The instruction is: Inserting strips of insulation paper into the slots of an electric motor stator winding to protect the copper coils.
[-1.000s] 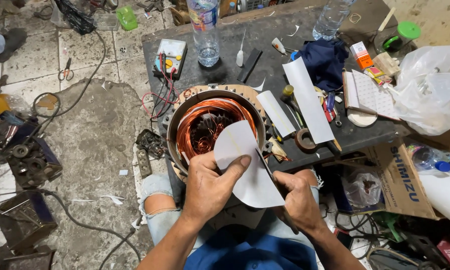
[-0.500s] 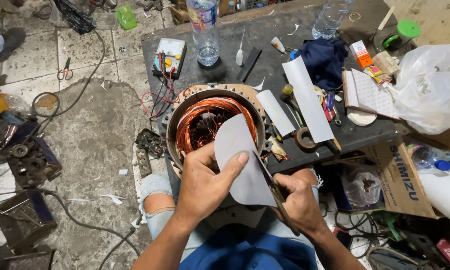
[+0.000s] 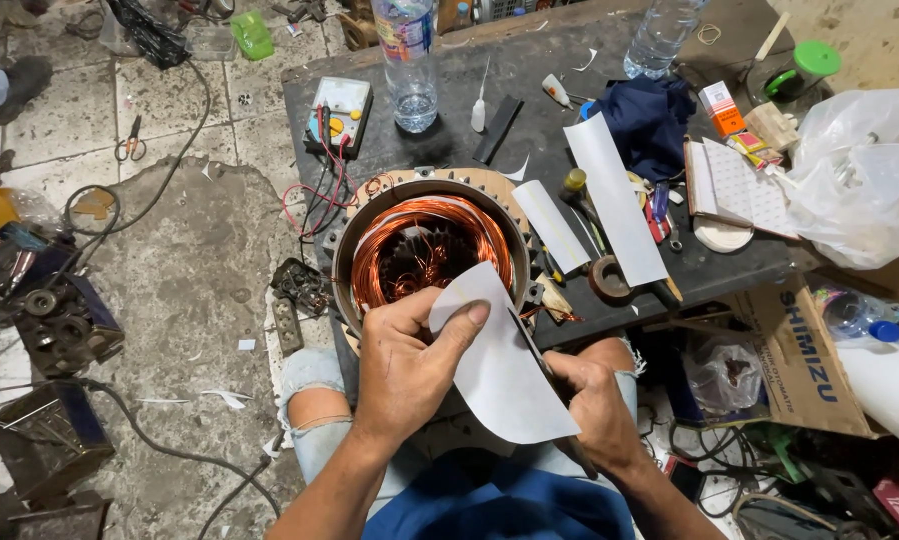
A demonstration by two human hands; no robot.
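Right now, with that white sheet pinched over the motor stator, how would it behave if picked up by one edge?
The white sheet bows gently between the left hand and right hand without creasing, so probably springy rather than limp. It looks thin, likely very light. Its smooth surface may slip from a loose pinch.

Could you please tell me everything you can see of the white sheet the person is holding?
The white sheet is thin, plain and paper-like, with a rounded upper corner. It is held tilted over the person's lap, its top edge overlapping the rim of the copper-wound stator. The left hand pinches its upper left edge, thumb on top. The right hand works scissors along its right edge.
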